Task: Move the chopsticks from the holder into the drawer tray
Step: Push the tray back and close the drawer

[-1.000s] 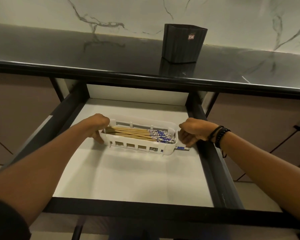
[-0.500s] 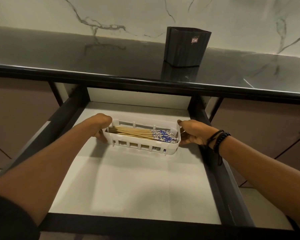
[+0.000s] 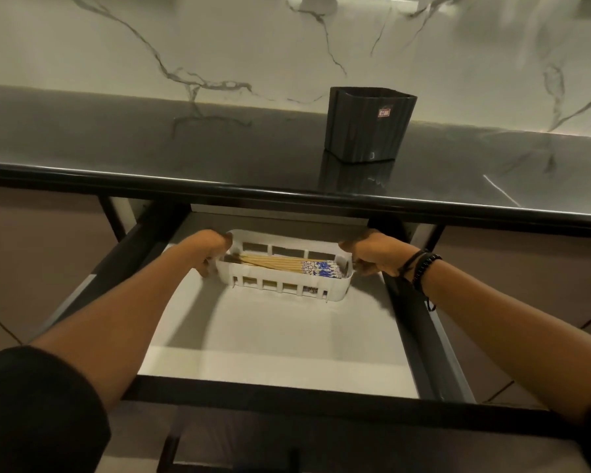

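chopsticks (image 3: 289, 265) already lie in the white tray (image 3: 284, 288) at centre frame; left hand (image 3: 212, 245) and right hand (image 3: 372, 256) each grip a tray end; holder (image 3: 367, 128), upper right on the tabletop (image 3: 151, 138), looks emptied.

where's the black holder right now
The black holder stands upright on the dark counter by the marble wall, right of centre, beyond the open drawer.
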The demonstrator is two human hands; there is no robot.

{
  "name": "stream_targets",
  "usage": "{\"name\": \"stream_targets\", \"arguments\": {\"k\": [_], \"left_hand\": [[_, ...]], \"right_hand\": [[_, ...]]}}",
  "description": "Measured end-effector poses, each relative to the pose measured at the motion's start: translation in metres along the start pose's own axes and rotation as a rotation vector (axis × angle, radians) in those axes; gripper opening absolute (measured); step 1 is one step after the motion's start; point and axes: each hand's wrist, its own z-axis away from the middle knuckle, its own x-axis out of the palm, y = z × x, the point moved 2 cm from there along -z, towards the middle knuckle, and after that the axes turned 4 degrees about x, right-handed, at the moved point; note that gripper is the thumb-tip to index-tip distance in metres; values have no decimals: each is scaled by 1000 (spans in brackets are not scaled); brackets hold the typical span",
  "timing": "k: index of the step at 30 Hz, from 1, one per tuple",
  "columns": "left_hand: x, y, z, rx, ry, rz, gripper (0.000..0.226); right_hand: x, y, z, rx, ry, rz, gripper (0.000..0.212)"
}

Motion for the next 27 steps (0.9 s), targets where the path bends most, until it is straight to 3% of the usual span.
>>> {"name": "stream_targets", "arguments": {"k": [4, 7, 8, 10, 12, 14, 22, 27], "left_hand": [[-8, 20, 18, 216, 5, -345, 56], [-15, 35, 54, 370, 67, -472, 84], [-15, 38, 68, 432, -6, -439, 95], [-11, 41, 101, 512, -303, -389, 109], [-3, 36, 129, 514, -545, -549, 107], [8, 28, 147, 519, -613, -733, 110], [8, 41, 154, 715, -339, -948, 148], [-1, 55, 127, 756, -182, -1001, 154]], "right_hand": [[-7, -17, 26, -192, -59, 198, 36], [-6, -24, 66, -327, -176, 280, 37], [-5, -26, 83, -368, -231, 278, 40], [-1, -26, 117, -457, -359, 302, 49], [6, -23, 147, -510, -473, 393, 60], [16, -17, 170, -538, -534, 498, 70], [17, -21, 184, -658, -269, 599, 88], [4, -33, 160, -697, -118, 632, 104]]}}
